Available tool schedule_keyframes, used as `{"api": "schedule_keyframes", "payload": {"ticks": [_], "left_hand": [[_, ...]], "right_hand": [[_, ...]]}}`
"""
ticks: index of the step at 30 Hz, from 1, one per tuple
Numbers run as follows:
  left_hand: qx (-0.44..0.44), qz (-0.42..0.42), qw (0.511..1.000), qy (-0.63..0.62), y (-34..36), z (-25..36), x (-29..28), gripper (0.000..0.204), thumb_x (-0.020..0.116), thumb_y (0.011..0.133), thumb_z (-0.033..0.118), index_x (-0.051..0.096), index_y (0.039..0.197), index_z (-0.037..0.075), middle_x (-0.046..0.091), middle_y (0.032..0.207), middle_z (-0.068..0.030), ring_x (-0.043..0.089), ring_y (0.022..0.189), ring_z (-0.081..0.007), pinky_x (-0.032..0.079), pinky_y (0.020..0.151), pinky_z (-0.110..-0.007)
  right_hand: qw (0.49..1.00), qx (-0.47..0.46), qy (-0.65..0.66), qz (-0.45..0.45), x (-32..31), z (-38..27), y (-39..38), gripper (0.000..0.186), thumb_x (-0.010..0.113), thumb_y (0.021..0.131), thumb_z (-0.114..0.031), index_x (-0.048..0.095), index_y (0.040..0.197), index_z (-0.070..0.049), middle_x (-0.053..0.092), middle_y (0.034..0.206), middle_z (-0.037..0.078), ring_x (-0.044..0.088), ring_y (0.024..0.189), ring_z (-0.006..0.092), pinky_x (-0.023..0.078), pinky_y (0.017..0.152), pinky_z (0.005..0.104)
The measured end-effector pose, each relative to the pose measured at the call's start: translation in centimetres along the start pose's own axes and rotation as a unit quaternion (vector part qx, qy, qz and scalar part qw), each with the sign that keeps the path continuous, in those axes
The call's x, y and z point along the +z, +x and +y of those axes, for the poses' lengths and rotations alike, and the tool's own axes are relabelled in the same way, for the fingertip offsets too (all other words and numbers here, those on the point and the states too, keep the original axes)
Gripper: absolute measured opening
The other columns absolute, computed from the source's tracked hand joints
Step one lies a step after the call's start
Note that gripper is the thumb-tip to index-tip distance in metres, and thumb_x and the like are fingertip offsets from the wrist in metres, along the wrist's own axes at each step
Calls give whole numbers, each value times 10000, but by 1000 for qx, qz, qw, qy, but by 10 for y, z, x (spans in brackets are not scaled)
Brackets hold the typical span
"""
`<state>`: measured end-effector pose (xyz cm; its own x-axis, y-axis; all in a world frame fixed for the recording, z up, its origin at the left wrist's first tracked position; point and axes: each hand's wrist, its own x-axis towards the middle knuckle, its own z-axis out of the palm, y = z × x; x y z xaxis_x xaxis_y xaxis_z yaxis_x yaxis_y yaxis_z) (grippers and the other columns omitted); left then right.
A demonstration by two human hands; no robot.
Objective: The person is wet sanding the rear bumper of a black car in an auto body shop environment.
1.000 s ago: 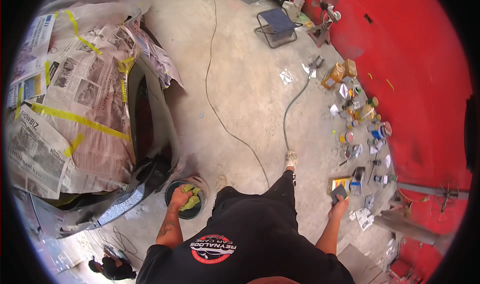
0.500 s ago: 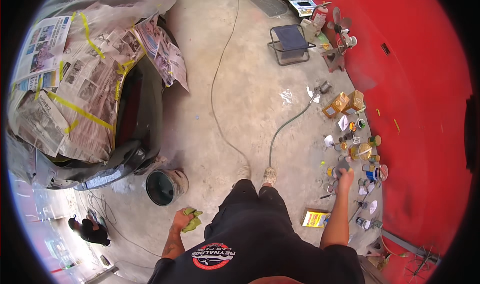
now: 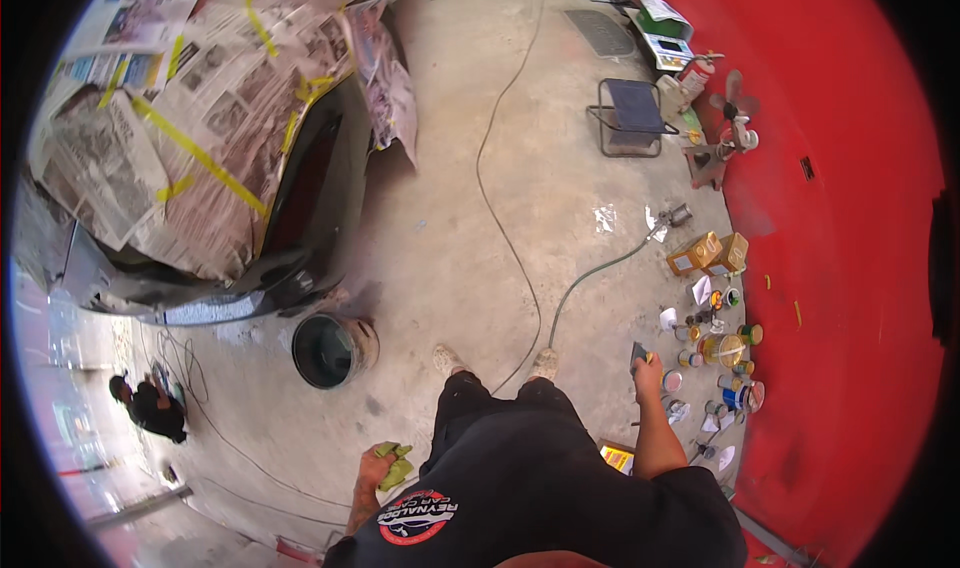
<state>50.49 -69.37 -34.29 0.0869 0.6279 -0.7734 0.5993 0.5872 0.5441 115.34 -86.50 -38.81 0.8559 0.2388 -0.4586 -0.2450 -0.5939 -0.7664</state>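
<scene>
My left hand (image 3: 377,467) is closed around a crumpled yellow-green cloth (image 3: 398,465), low beside my left thigh. Out to the right, my right hand (image 3: 648,372) grips a small dark grey flat piece (image 3: 638,352); its exact kind is too small to make out. Just beyond that hand, paint cans (image 3: 722,349), jars and cups cluster along the red wall. To the left stands a bucket (image 3: 366,350) with dark liquid inside. Past it is a dark car bumper (image 3: 325,183), its body above covered with newspaper (image 3: 215,118) and yellow tape.
A hose (image 3: 600,268) runs across the concrete floor to a spray gun (image 3: 679,215). A thin cable (image 3: 482,168) curves past my feet. Farther off are two gold tins (image 3: 697,256), a folding stool (image 3: 634,113) and a fire extinguisher (image 3: 697,76). Another person (image 3: 155,408) crouches at far left.
My right hand has drawn away from the cans toward the left, still holding the grey piece. My feet have stepped apart, and the view has shifted toward the car and bucket.
</scene>
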Motion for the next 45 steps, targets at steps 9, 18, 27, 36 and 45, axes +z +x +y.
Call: {"api": "schedule_keyframes", "payload": {"ticks": [9,18,27,36,45], "left_hand": [[66,150,978,-128,29,65,-107,393,553,835,-27,652,1215,-11,729,1046,-121,710,950,-219,576,860,-338],[65,237,940,-236,118,81,-111,285,531,813,-39,683,1054,-35,720,927,-115,689,852,-191,561,789,-319],[30,307,950,-46,376,-31,-146,286,634,811,98,703,1070,-2,747,965,-156,728,913,-248,558,826,-361],[-129,225,945,199,583,-180,-144,449,668,835,259,674,1206,6,673,1226,-243,618,1196,-411,516,971,-454],[-154,98,966,181,642,-219,-121,469,638,839,363,716,1127,1,678,1219,-228,627,1189,-396,519,962,-467]], "right_hand": [[977,178,-69,-92,130,-4,-37,402,517,934,-257,416,1320,-216,549,1195,72,571,1035,264,529,774,503],[884,-189,-192,-383,397,-147,-6,423,516,1041,-398,558,1340,-102,667,1183,182,636,1102,297,481,956,384],[782,-270,-223,-515,643,-117,22,385,522,1041,-328,545,1340,-86,677,1083,202,641,1046,369,489,932,420],[653,-461,-316,-511,653,-107,43,331,560,1028,-261,600,1281,-52,638,1133,179,632,1027,354,491,898,419],[772,-441,-207,-409,587,-83,41,255,641,977,-139,625,1202,-21,668,1003,138,641,899,259,506,838,365]]}}
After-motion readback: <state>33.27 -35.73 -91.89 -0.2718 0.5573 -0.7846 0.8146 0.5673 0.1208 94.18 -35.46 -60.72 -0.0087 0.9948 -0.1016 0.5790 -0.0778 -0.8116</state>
